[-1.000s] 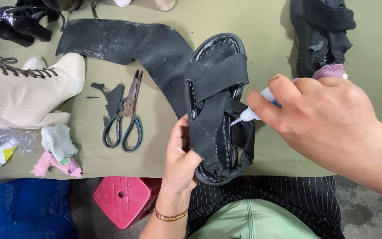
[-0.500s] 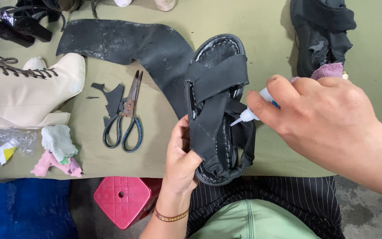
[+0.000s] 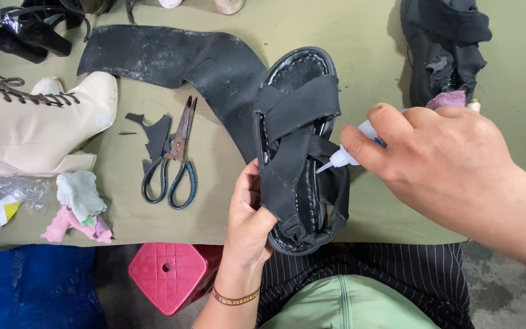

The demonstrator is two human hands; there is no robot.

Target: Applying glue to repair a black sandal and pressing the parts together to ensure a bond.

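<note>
The sandal (image 3: pixel 299 152) is black, with a glossy dark footbed and wide cloth straps that cross over its middle; the straps look loose and bunched near the lower end. It lies in the centre of the frame on an olive cloth (image 3: pixel 360 36), its lower end hanging over the cloth's near edge. Its long axis runs almost straight up and down the frame, the rounded upper end pointing to the top and leaning slightly right.

The left hand (image 3: pixel 248 222) grips the sandal's lower left edge, thumb pressed on a strap. The right hand (image 3: pixel 452 155) comes in from the right, fingers pinched tight around a small white glue tube (image 3: pixel 342 157), whose tip touches the strap at the sandal's right side.

A black rubber sheet (image 3: pixel 171 61) stretches from the upper left to under the sandal. Scissors (image 3: pixel 175 158) lie left of centre, beside black scraps (image 3: pixel 153 134). A cream boot (image 3: pixel 38 125) sits at the left edge, rags (image 3: pixel 77 207) below it. Another black shoe (image 3: pixel 442 45) sits in the upper right. A red stool (image 3: pixel 168 274) stands below the cloth.
</note>
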